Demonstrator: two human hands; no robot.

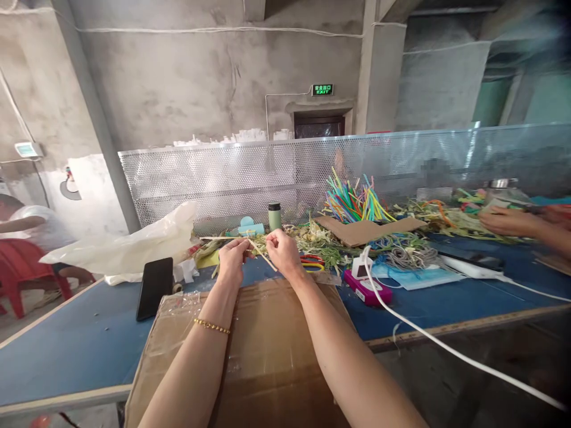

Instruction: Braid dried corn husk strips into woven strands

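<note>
My left hand [232,257] is closed in a pinch on thin pale strips [264,255] that look like dried straw or husk. One strip runs out to the left, and another slants down to the right, passing close under my right hand. My right hand [284,254] is just to the right, its thumb and fingers pressed together at the tips. Whatever lies in that pinch is too small to make out. Both forearms reach over a brown cardboard box [272,333], with a beaded bracelet [212,325] around the left wrist.
Behind my hands lie leafy scraps [307,241], a green bottle [275,217] and colourful pipe-like stems [357,202]. A phone [154,288] rests left of the box. At right are a magenta box [366,289], a white cable [419,330] and a co-worker's hand [508,221].
</note>
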